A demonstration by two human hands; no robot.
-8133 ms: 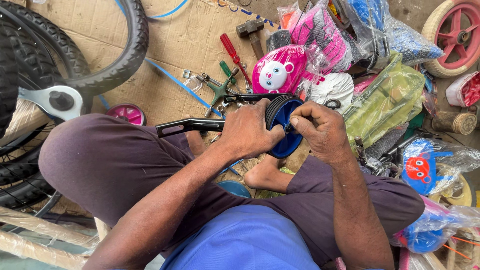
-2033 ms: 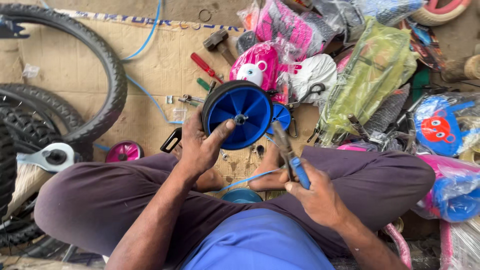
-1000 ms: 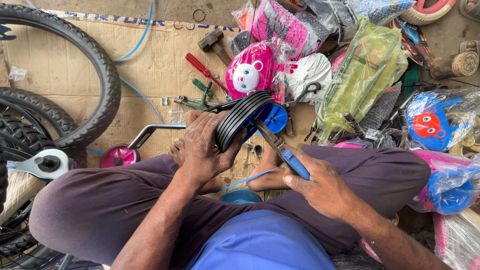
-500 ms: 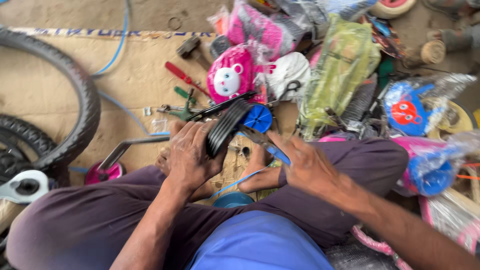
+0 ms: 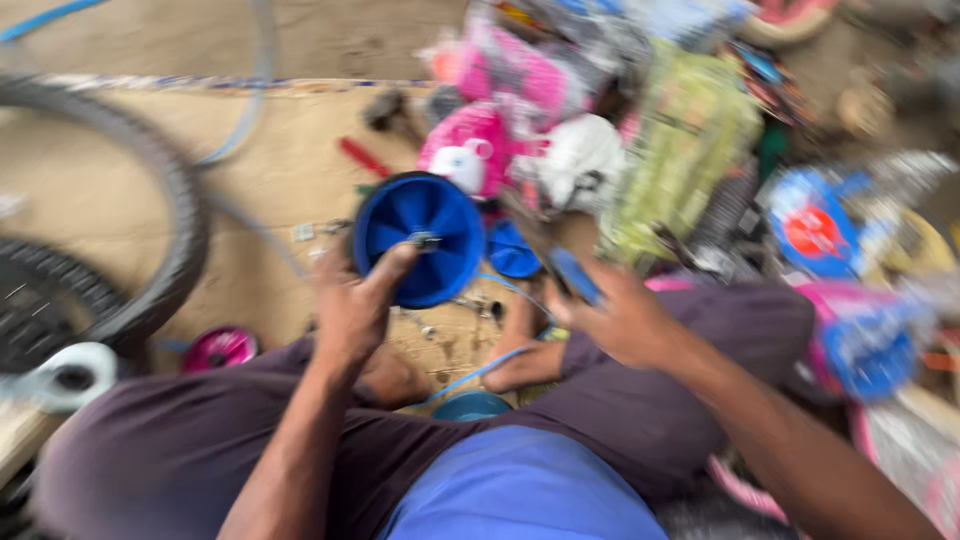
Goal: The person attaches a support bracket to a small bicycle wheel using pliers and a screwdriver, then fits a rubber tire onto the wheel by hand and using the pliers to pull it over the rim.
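The view is blurred by motion. My left hand (image 5: 355,305) grips a small blue plastic wheel with a black tyre (image 5: 425,235), its spoked face turned up toward me, fingers reaching to the hub. My right hand (image 5: 610,315) is closed on a tool with a blue handle (image 5: 572,275), held just right of the wheel. A second, smaller blue disc (image 5: 515,250) lies on the floor between the two hands. I sit cross-legged, knees spread, with a bare foot (image 5: 520,365) below the wheel.
A large black bicycle tyre (image 5: 165,215) lies on cardboard at the left, with a white part (image 5: 70,375) and a pink hub cap (image 5: 220,347) near my knee. A red-handled screwdriver (image 5: 362,157) and a pile of pink, white, green and blue wrapped parts (image 5: 640,150) crowd the far right.
The wheel has turned from edge-on to face-up in my left hand. My right hand with the blue-handled tool has drawn a little away to the right. The camera has swung, blurring the view.
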